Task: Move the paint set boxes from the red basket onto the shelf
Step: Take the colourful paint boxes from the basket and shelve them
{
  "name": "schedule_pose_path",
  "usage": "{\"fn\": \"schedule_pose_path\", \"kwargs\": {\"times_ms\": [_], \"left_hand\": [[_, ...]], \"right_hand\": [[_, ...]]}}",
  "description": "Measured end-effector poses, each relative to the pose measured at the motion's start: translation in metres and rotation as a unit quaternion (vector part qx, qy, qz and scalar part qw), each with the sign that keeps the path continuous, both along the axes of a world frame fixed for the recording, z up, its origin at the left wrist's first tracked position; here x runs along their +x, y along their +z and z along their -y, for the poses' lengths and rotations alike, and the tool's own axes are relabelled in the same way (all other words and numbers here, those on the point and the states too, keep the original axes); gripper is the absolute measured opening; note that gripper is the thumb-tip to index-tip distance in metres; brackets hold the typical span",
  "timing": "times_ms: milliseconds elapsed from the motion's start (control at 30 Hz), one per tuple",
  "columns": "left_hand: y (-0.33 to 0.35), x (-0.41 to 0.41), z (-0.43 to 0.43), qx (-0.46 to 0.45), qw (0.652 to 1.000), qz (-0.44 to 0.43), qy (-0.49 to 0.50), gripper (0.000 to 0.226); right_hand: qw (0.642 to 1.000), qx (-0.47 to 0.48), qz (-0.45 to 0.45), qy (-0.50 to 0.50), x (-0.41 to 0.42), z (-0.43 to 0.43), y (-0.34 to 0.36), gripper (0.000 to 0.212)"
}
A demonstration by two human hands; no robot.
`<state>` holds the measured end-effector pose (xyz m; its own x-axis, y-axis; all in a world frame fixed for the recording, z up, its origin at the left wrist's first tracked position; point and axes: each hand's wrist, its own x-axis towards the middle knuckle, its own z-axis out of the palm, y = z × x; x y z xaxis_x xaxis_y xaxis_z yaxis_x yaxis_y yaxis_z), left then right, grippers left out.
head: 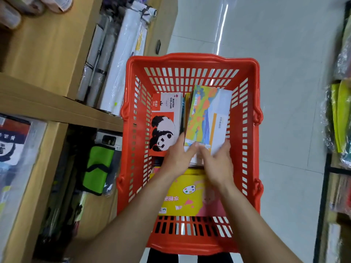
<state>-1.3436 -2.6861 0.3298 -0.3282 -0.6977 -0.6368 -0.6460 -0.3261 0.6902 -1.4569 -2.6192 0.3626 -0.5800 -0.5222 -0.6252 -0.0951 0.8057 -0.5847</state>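
Note:
A red plastic basket [191, 62] stands on the floor in front of me with several paint set boxes inside. A colourful painted-cover box [201, 112] lies in the middle, and both hands are on its near end. My left hand [178, 154] grips its left edge with the thumb beside it. My right hand [218, 162] grips its right near corner. A red and white panda watercolour box [165, 126] leans at the left. Under my wrists lies a yellow paint box [188, 196]. The wooden shelf [57, 109] is to the left.
White wrapped rolls [121, 59] stand on the lower shelf level beside the basket. A green and black pouch [98, 168] hangs below the shelf board. Racks with packaged goods [340, 114] line the right side. Pale tiled floor [284, 54] stretches beyond the basket.

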Motion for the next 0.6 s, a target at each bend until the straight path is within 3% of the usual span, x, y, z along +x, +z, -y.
{"fn": "schedule_pose_path", "kwargs": {"times_ms": [200, 300, 400, 533, 600], "left_hand": [[0.001, 0.005, 0.000, -0.012, 0.999, -0.018, 0.037, 0.052], [0.002, 0.005, 0.003, 0.008, 0.994, -0.055, 0.098, 0.046], [0.001, 0.005, 0.007, 0.045, 0.981, -0.104, 0.155, 0.063], [-0.003, 0.011, 0.020, 0.133, 0.967, -0.121, 0.181, 0.083], [-0.002, 0.013, 0.023, 0.148, 0.969, -0.093, 0.174, 0.092]], "right_hand": [[0.998, -0.056, 0.012, -0.020, -0.005, 0.006, -0.005, 0.040], [0.997, -0.060, 0.031, -0.025, -0.007, 0.011, -0.006, 0.059], [0.995, -0.060, 0.077, -0.032, -0.011, 0.014, -0.007, 0.072], [0.989, -0.098, 0.106, -0.033, -0.013, 0.013, -0.009, 0.046], [0.986, -0.118, 0.114, -0.034, -0.014, 0.013, -0.009, 0.045]]}}
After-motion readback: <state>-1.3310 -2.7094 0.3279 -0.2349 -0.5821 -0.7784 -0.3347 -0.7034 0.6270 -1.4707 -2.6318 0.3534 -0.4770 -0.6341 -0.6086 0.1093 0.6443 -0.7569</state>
